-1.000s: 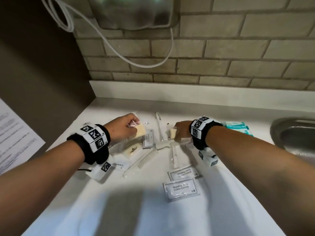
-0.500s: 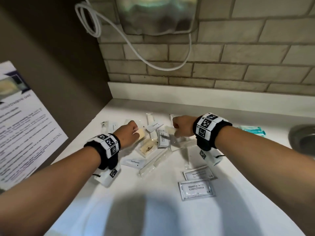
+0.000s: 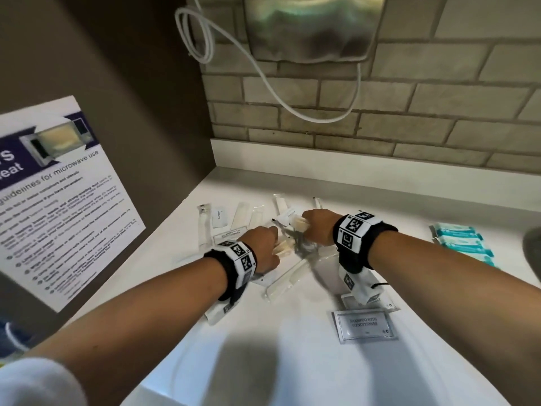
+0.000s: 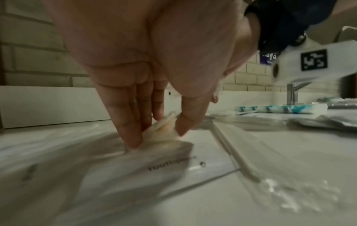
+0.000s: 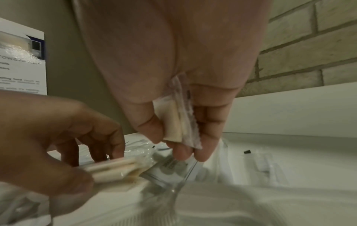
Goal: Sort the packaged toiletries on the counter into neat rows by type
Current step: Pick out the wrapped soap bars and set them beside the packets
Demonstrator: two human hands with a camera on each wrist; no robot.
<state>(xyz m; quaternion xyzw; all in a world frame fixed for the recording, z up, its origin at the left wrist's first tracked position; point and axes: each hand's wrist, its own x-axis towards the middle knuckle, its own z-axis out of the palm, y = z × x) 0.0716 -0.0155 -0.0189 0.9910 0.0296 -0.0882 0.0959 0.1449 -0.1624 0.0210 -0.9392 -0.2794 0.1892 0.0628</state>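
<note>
My left hand (image 3: 265, 249) pinches a cream soap bar in clear wrap (image 3: 282, 248) between thumb and fingers (image 4: 127, 130), low over the pile of packets. A second wrapped cream soap bar (image 5: 173, 123) sits in my right hand (image 3: 317, 230), gripped and lifted a little above the counter; the same bar shows in the head view (image 3: 300, 223). Under both hands lie clear wrapped toothbrushes (image 3: 287, 278), a toothpaste sachet (image 4: 170, 165) and a shampoo sachet (image 3: 228, 235). More slim packets (image 3: 240, 215) lie in a row at the back left.
Two shampoo with conditioner sachets (image 3: 364, 325) lie at the front right of the white counter (image 3: 292, 370). Teal packets (image 3: 462, 244) are stacked by the sink edge (image 3: 534, 253). A notice sheet (image 3: 55, 194) hangs on the left wall, a cable (image 3: 292, 106) on the brick wall.
Both hands have lifted slightly with a soap bar each, and the left hand has drawn nearer the right. The head view has shifted left and down.
</note>
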